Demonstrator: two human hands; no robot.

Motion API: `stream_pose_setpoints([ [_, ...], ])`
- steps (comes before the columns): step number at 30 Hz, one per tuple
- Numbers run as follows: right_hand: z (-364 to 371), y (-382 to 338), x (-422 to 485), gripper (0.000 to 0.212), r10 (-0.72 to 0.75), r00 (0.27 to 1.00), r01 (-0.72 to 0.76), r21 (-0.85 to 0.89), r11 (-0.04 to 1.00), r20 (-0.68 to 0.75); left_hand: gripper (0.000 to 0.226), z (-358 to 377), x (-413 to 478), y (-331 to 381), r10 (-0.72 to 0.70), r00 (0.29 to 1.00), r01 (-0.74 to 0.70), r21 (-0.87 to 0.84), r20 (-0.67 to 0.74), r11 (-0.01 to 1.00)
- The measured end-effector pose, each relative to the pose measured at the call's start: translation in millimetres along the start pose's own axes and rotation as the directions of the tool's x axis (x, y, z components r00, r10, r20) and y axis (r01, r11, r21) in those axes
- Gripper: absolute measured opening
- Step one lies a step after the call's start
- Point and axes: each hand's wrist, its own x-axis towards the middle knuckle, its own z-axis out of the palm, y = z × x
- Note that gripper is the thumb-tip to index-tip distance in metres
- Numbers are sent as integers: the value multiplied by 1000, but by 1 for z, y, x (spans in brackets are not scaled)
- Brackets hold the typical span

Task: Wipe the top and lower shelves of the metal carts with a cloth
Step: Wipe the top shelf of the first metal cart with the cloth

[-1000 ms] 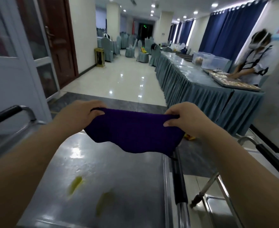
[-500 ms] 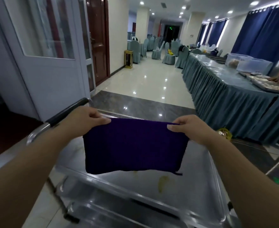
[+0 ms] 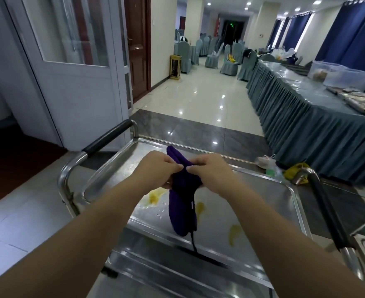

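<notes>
Both hands (image 3: 186, 171) pinch a folded purple cloth (image 3: 182, 203) above the stained cart (image 3: 263, 203).

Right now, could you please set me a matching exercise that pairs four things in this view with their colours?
Things:
1. cloth
2. spills
3. handle grip
4. curtains

Colours:
A. black
B. blue
C. purple
D. yellow

Pairs: 1-C, 2-D, 3-A, 4-B
</notes>
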Motion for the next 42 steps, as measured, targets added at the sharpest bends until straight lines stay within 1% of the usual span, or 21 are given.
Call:
stream_pose_setpoints([
  [4, 0, 4, 13, 39, -135, 978, 115, 129, 985, 162, 14, -2, 15, 1, 19, 998, -24, -92, -60, 995],
  [6, 1, 10, 20, 51, -226, 952, 211, 92, 973, 208, 15, -4, 23, 1, 61, 995, -69, -104, -73, 992],
  [8, 5, 14, 31, 61, -268, 949, 269, 20, 963, 164, 16, -7, 31, 5, 123, 991, -126, -56, -44, 990],
  [9, 6, 15, 39, 60, -290, 949, 294, -15, 956, 121, 16, -8, 35, 6, 141, 990, -141, -42, -19, 989],
  [12, 1, 13, 62, 41, -340, 941, 337, -116, 934, -1, 19, -15, 49, 4, 146, 989, -144, -89, 11, 986],
  [15, -13, 12, 83, 37, -295, 956, 295, -35, 955, -5, 14, -26, 66, -16, 169, 965, -180, -38, -200, 983],
  [16, -19, 13, 88, 35, -281, 959, 281, 0, 960, 23, 19, -29, 71, -24, 157, 952, -160, 9, -263, 987],
  [18, -30, 14, 100, 29, -276, 955, 271, 61, 961, 105, 50, -30, 79, -38, 97, 952, -88, 44, -289, 995],
  [20, -41, 15, 109, 22, -300, 940, 276, 154, 949, 164, 80, -30, 86, -45, 46, 971, -55, -33, -236, 998],
  [21, -47, 17, 114, 20, -308, 934, 265, 224, 938, 183, 85, -29, 89, -46, 40, 981, -54, -69, -189, 996],
  [25, -61, 23, 127, 19, -278, 916, 87, 533, 842, 290, 52, -22, 103, -42, 126, 992, -128, -168, -23, 977],
  [26, -61, 25, 130, 19, -261, 924, 82, 521, 850, 280, 45, -20, 107, -40, 154, 988, -151, -237, -7, 960],
  [28, -59, 29, 134, 19, -192, 955, 102, 358, 928, 225, 36, -16, 113, -38, 163, 987, -156, -357, -9, 921],
  [29, -58, 31, 137, 19, -146, 967, 81, 292, 953, 208, 33, -14, 115, -37, 153, 988, -148, -393, -20, 907],
  [31, -52, 38, 142, 22, -58, 977, -2, 279, 960, 207, 26, -11, 122, -39, 121, 991, -134, -398, -58, 908],
  [32, -49, 41, 145, 30, -20, 979, -42, 297, 954, 204, 23, -11, 126, -42, 101, 992, -122, -373, -75, 920],
  [35, -39, 52, 152, 92, 73, 968, -176, 439, 881, 241, 14, -14, 137, -51, 41, 988, -88, -326, -149, 941],
  [37, -28, 59, 154, 124, 92, 962, -200, 435, 878, 256, 11, -17, 145, -57, -32, 973, -43, -317, -228, 947],
  [39, -17, 62, 156, 133, 62, 985, -97, 215, 972, 161, 30, -24, 152, -64, -135, 955, 38, -343, -264, 938],
  [41, -3, 61, 157, 132, 22, 993, -20, -17, 1000, 114, 61, -33, 159, -73, -178, 954, 94, -324, -241, 941],
  [42, 5, 60, 158, 129, 21, 991, -8, -95, 995, 133, 74, -38, 161, -78, -158, 966, 103, -257, -202, 961],
])
